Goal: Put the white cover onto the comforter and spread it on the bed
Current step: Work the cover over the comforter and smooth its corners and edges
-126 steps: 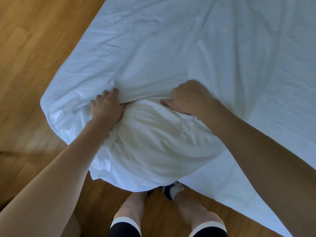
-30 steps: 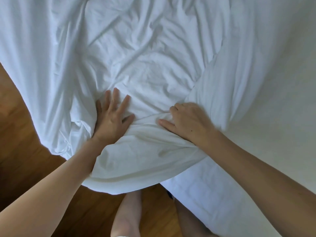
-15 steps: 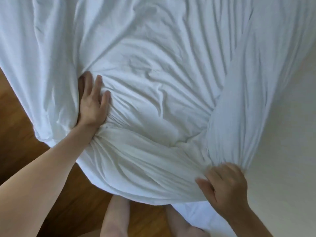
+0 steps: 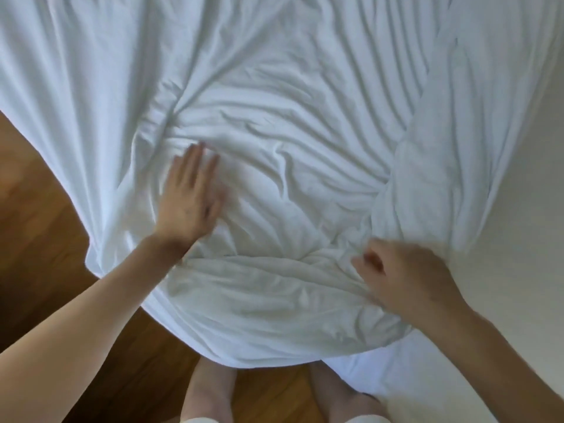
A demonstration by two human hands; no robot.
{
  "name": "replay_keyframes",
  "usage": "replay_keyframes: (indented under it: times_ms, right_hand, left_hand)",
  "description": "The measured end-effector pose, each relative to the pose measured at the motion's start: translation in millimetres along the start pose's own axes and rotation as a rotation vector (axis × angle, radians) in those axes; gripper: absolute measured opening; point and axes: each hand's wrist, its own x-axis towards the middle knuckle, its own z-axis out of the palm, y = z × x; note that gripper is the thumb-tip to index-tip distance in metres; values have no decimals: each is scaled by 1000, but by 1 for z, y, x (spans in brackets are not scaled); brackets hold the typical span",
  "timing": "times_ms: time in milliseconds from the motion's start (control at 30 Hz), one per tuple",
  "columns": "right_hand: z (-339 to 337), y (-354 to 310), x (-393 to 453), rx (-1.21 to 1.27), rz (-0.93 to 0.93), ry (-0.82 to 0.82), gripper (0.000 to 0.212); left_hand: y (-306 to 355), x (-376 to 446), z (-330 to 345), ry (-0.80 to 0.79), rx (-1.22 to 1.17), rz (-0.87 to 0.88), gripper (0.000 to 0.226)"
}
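1. Where the bed (image 4: 525, 209) ends at its near edge, the white cover (image 4: 274, 102) lies bunched and heavily creased over it, with the comforter (image 4: 274, 315) showing as a puffy roll at the cover's near hem and hanging past the edge above the floor (image 4: 39, 239).
2. The left hand (image 4: 190, 203) lies flat on the cover near its left side, fingers straight and close together, pointing toward the far side; the palm presses the fabric, and creases fan out from just beyond the fingertips.
3. The right hand (image 4: 406, 279) is at the near right part of the bundle, where cover and comforter meet; its fingers are curled into the cloth, but motion blur hides whether they actually pinch a fold, so its grip cannot be told.
4. The comforter roll runs between the two hands, just below the left wrist and under the right hand.
5. No brand, label or writing can be read on any fabric.
6. To the right of the cover a bare, smooth stretch of the bed shows.
7. Wooden floor lies to the left and below, and the person's bare legs (image 4: 210, 389) stand at the near edge, partly hidden by the hanging bundle.
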Motion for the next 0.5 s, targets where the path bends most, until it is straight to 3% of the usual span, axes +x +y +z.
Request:
replay_keyframes:
  times_ms: [100, 200, 267, 400, 500]
  right_hand:
    - [15, -17, 59, -19, -267, 141, 23]
    - [56, -13, 71, -105, -585, 47, 16]
    - [71, 2, 57, -168, -707, 63, 21]
    - [74, 21, 21, -117, -580, 59, 48]
    - [74, 30, 3, -157, -583, 55, 58]
  left_hand:
    - [55, -3, 14, -129, -9, 410, 55]
    - [89, -28, 26, -322, 12, 655, 50]
    - [92, -49, 31, -323, -17, 573, 49]
    - [103, -93, 44, -308, -51, 313, 52]
    - [119, -105, 44, -277, -40, 269, 55]
